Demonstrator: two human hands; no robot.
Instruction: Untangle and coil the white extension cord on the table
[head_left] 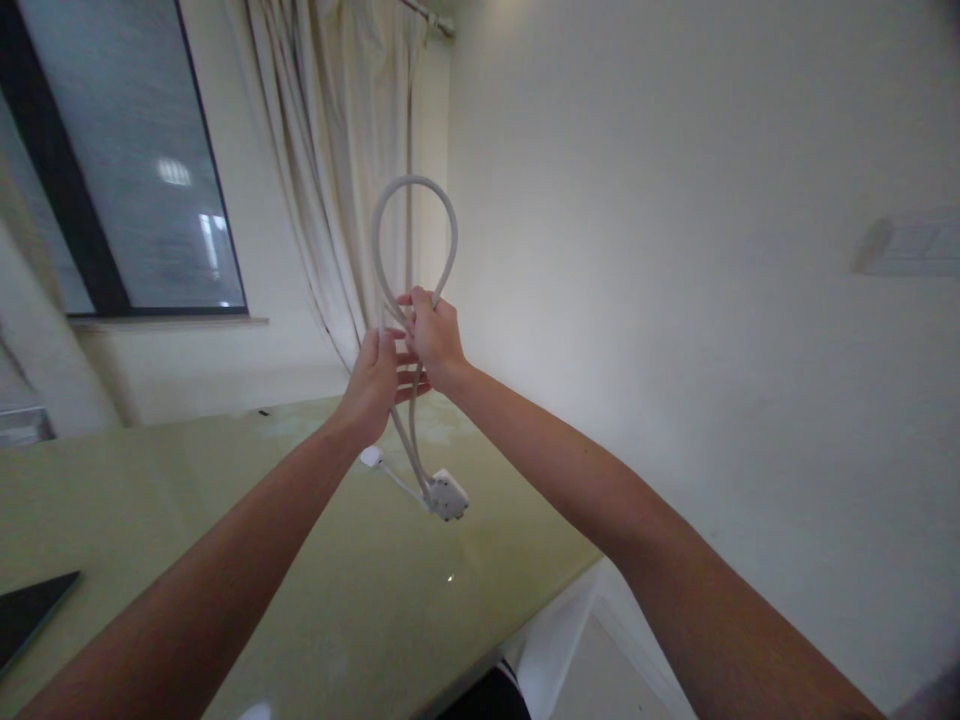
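Observation:
A white power cord (453, 215) is raised in front of me, its upper part bent into a round loop. My right hand (437, 335) is closed around the cord at the base of that loop. Just below and to the left, my left hand (373, 385) grips the hanging strands, its fingers reaching behind them toward my right hand. The strands run down to a white power strip block (448, 495), which hangs low or rests on the table; I cannot tell which. Beside it is a small white plug (371, 456) on a short stretch of cord.
The glossy yellow-green table (300, 580) reaches the wall, its right edge above a white cabinet (600, 650). A dark flat object (34, 610) lies at the left edge. Behind are a cream curtain (322, 130) and a dark-framed window (142, 150). A wall switch (911, 245) is at right.

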